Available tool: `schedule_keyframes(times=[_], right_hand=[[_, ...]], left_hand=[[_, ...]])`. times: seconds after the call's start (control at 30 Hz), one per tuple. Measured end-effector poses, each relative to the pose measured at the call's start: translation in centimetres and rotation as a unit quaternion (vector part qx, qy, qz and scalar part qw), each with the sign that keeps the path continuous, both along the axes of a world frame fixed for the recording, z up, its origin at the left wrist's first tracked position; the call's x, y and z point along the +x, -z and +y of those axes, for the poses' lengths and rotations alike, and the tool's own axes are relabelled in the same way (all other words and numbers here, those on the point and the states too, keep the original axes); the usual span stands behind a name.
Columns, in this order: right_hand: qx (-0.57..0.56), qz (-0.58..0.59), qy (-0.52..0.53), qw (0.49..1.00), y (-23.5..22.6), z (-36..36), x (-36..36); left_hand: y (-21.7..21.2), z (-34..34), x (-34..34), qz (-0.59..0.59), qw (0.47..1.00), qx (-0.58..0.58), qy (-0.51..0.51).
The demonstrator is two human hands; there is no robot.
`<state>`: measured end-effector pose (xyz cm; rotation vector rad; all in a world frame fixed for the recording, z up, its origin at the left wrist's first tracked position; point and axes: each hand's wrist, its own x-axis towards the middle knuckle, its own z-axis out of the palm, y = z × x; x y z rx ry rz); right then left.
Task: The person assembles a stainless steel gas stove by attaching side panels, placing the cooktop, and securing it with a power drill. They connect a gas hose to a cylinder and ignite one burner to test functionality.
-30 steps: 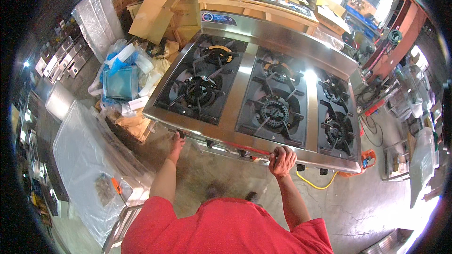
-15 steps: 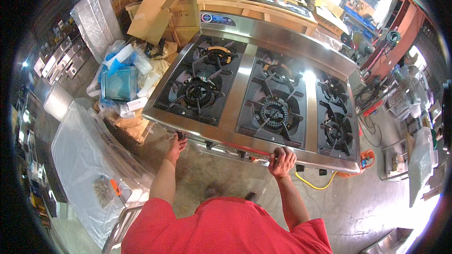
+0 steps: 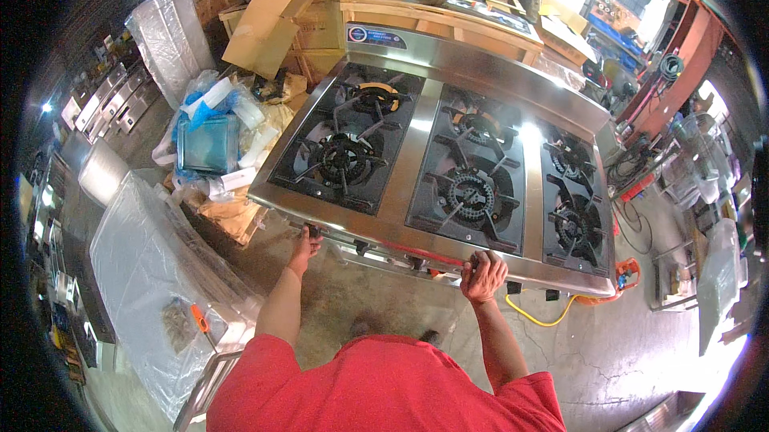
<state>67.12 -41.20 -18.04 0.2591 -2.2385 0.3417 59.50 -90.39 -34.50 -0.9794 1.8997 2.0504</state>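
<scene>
A large stainless steel gas range (image 3: 424,148) with several black cast-iron burners stands in front of me. My left hand (image 3: 305,243) is curled on a black knob at the left end of its front panel. My right hand (image 3: 483,273) grips the front rail near the middle-right of the panel, by a red strip. Other black knobs (image 3: 360,246) sit along the panel between my hands. My red shirt fills the bottom of the view.
Left of the range lie a pile of plastic wrap, a blue box (image 3: 207,142) and cardboard (image 3: 272,12). A plastic-covered steel unit (image 3: 152,272) stands at lower left. A yellow hose (image 3: 545,316) runs on the concrete floor. Wooden crates stand behind; shelves and cables at right.
Both hands stay on the range's front edge; the left hand has shifted slightly on its knob. Nothing else has visibly moved.
</scene>
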Motion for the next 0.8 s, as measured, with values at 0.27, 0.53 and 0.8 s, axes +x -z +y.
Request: schedule_keyframes(times=[0.27,0.53,0.8], right_hand=[[-0.001,-0.003,-0.003,1.0,0.2,0.3,0.1],[-0.007,-0.007,0.005,1.0,0.3,0.1,0.1],[-0.009,0.0,-0.004,1.0,0.0,0.0,0.0]], left_hand=[[1.2,1.6,1.5,0.179,0.907,-0.38,-0.02],[1.4,0.5,-0.5,0.102,0.969,-0.223,-0.021],[-1.2,-0.8,0.7,0.047,0.994,0.081,0.047]])
